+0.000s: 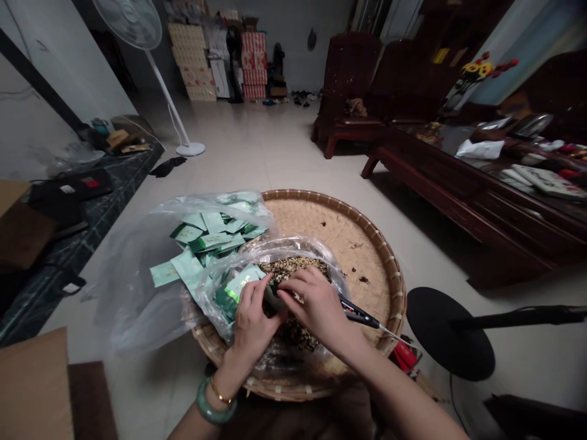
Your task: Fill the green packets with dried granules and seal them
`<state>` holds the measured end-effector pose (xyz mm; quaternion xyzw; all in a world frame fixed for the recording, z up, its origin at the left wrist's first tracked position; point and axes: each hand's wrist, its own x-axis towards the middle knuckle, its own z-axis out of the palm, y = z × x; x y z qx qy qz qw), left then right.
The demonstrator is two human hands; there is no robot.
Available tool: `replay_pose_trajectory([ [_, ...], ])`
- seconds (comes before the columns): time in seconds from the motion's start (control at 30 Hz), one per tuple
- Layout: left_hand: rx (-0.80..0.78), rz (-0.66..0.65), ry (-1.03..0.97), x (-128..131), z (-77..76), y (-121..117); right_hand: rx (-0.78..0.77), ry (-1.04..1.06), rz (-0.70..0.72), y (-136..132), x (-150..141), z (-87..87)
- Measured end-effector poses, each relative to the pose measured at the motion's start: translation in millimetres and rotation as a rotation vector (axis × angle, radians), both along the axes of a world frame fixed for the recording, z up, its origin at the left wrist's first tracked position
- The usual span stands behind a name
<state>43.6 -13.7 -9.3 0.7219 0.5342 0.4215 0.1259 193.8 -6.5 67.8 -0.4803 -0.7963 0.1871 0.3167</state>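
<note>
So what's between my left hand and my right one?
In the head view, a small green packet is between your left hand and right hand, above the speckled loose mix.

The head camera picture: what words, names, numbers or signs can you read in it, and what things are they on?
None can be read for certain.
Green packets: their print is too small and blurred.
Red-and-white cartons at the back: any words are too small.
Cream cartons beside them: also too small.
Black-handled tool: its tiny markings are unreadable.
</note>
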Motion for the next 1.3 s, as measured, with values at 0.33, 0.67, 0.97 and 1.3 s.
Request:
replay_pose_trajectory([
  [0.33, -0.06, 0.013, -0.013, -7.4, 3.0, -3.8, -0.187, -0.08, 0.079, 60.3, 22.7, -36.2],
  [0.67, -0.098, 0.02, -0.026, -14.7, 3.8, -4.1, -0.414, -0.244, 0.301, 109.3, -6.6, -64.2],
  [0.97, -0.098, 0.011, -0.047, -12.7, 5.1, -0.2, -0.444, -0.149, 0.218, 83.2, 22.7, -48.4],
  [1.3, -0.091, -0.003, -0.029, -6.1, 4.7, 2.0, -0.248, 0.24, 0.116, 30.3, 24.3, 27.6],
])
